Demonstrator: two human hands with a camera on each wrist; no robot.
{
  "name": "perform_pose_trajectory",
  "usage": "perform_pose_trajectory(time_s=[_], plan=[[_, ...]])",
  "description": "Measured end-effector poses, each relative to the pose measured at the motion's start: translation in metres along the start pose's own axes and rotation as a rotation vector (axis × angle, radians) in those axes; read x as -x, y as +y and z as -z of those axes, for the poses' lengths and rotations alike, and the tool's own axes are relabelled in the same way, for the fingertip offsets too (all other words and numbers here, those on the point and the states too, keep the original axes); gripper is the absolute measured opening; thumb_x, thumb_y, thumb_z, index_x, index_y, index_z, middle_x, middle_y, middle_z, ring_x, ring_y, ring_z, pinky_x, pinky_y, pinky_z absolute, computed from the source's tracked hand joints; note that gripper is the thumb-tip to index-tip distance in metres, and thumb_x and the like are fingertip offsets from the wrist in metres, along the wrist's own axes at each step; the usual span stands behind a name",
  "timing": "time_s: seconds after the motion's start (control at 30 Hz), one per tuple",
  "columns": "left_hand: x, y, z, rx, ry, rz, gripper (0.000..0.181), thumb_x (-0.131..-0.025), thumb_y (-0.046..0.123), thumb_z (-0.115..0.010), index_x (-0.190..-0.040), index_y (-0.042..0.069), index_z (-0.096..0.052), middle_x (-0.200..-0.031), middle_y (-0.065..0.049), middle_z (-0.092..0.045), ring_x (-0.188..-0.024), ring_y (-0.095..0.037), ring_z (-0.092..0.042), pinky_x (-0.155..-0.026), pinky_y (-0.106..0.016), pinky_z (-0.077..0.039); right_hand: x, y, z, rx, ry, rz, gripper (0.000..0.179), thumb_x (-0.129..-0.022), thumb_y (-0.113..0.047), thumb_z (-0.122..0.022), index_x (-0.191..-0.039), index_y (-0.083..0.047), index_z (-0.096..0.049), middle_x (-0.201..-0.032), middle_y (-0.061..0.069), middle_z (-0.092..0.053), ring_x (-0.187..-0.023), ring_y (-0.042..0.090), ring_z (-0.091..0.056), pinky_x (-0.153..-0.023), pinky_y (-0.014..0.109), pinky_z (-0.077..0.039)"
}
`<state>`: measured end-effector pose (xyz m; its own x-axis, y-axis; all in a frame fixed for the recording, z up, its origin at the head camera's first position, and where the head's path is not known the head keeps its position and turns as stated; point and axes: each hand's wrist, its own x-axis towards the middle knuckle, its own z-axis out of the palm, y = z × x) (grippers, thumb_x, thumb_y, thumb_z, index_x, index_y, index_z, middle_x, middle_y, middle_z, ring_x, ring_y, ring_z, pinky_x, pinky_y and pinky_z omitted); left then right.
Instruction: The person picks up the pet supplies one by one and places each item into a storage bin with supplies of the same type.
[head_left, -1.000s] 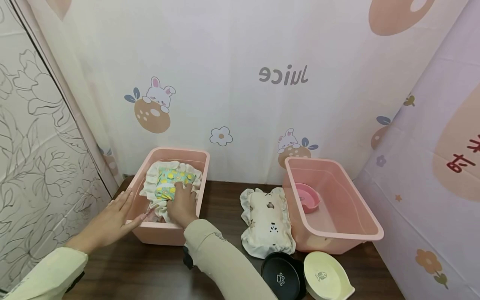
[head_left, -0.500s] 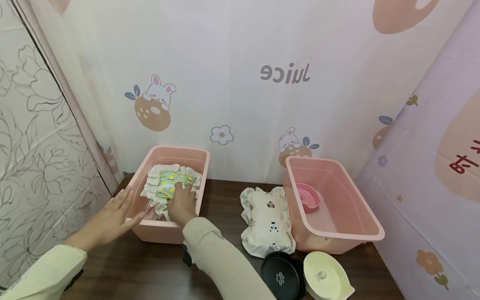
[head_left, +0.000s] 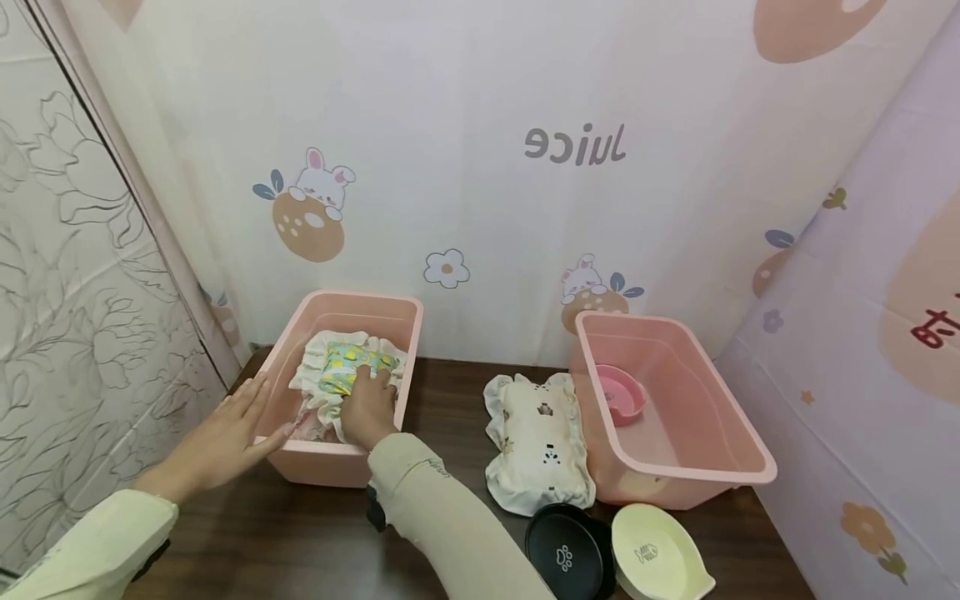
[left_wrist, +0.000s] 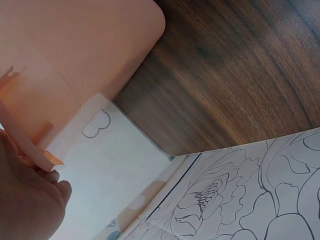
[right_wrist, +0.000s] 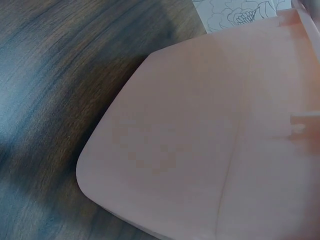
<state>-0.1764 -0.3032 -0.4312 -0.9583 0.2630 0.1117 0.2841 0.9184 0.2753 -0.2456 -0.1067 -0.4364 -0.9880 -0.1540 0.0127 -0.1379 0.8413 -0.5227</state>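
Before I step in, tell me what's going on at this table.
A person's right-hand grip touches a frilled green-and-yellow cushion in the left pink bin; whether it pinches it is hidden. The left-hand grip rests on that bin's rim. A frilled cream cushion lies on the table beside the right pink bin, which holds a pink dish. A black dish and a pale yellow dish sit toward the front.

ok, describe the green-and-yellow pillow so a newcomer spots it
On the dark table, find the left pink tub. Inside it, the person's right hand touches a frilled pillow. Its green-and-yellow print sets it apart from the cream pillow beside the other tub.
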Motion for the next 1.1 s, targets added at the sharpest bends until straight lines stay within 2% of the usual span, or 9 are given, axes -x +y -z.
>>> perform_pose_trajectory(time_s=[0.2, 0.43, 0.83, 1.1], plan=[[0.0000, 0.0022, -0.0023, -0.023, 0.011, -0.018, 0.084, -0.096, 0.048, -0.050, -0.150, -0.007, -0.016, -0.155, -0.028, -0.014, -0.142, -0.047, -0.014, -0.109, -0.063, -0.021, -0.0004, 0.0033, -0.0053, 0.041, -0.074, -0.031, 0.049, -0.094, -0.029, -0.060, -0.138, -0.013, -0.045, -0.126, 0.018, -0.046, -0.110, 0.036, -0.051, -0.095, 0.042, -0.043], [-0.0008, 0.0034, -0.0039, -0.018, 0.022, -0.029, 0.083, -0.097, 0.049, -0.048, -0.149, -0.009, -0.019, -0.155, -0.029, -0.015, -0.141, -0.047, -0.015, -0.109, -0.062, -0.021, -0.0011, 0.0047, -0.0057, 0.053, -0.145, -0.029, 0.066, -0.088, -0.041, -0.067, -0.144, -0.019, -0.042, -0.140, 0.017, -0.040, -0.125, 0.038, -0.044, -0.106, 0.051, -0.035], [-0.0012, 0.0038, -0.0011, -0.005, 0.013, -0.008, 0.083, -0.097, 0.051, -0.046, -0.148, -0.009, -0.020, -0.155, -0.028, -0.015, -0.142, -0.046, -0.015, -0.110, -0.061, -0.020, -0.0040, 0.0024, -0.0065, 0.135, -0.208, 0.037, 0.061, -0.086, -0.044, -0.067, -0.141, -0.024, -0.047, -0.140, 0.011, -0.042, -0.126, 0.031, -0.044, -0.095, 0.054, -0.044], [-0.0017, 0.0037, -0.0014, -0.019, 0.018, -0.009, 0.082, -0.097, 0.050, -0.047, -0.148, -0.009, -0.021, -0.155, -0.029, -0.017, -0.142, -0.045, -0.017, -0.110, -0.059, -0.021, -0.0026, 0.0033, -0.0047, 0.195, -0.220, 0.124, 0.058, -0.088, -0.043, -0.065, -0.140, -0.023, -0.049, -0.141, 0.012, -0.043, -0.128, 0.034, -0.041, -0.090, 0.045, -0.049]])
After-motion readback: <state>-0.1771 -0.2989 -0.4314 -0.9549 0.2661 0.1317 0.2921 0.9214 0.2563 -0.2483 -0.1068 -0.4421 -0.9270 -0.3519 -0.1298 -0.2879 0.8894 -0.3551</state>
